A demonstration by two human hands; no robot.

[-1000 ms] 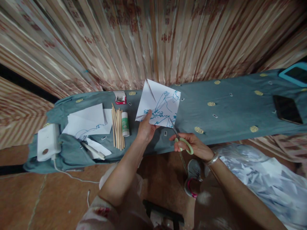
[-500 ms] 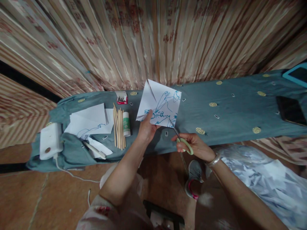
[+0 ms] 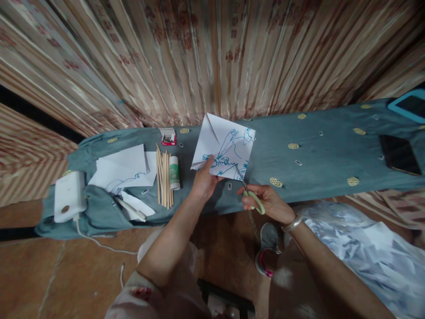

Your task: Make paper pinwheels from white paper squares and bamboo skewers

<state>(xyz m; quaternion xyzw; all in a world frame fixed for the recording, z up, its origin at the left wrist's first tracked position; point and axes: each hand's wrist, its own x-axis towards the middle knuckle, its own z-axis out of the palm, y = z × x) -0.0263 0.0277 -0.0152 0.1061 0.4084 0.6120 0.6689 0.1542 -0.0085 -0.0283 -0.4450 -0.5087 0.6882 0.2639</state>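
My left hand (image 3: 205, 180) pinches the lower edge of a white sheet of paper (image 3: 212, 137), thumb on top. Blue line drawing covers the sheet's right and lower parts, and a dark slit runs down from its top edge. In my right hand (image 3: 270, 201) is a pair of scissors (image 3: 256, 203) with pale green handles. Its blades reach the paper's lower right corner; whether they are open there is too small to tell.
On the green cloth-covered table (image 3: 325, 155) lie wooden sticks (image 3: 165, 181), a glue stick (image 3: 174, 173), a red box of small metal pieces (image 3: 169, 139), drawn papers (image 3: 121, 164), a white device (image 3: 69, 197) and a phone (image 3: 399, 154). A plastic bag of paper scraps (image 3: 368, 252) stands at the lower right.
The paper and my left hand have shifted slightly right and down. My right hand and the scissors have moved slightly left, still at the paper's lower right corner.
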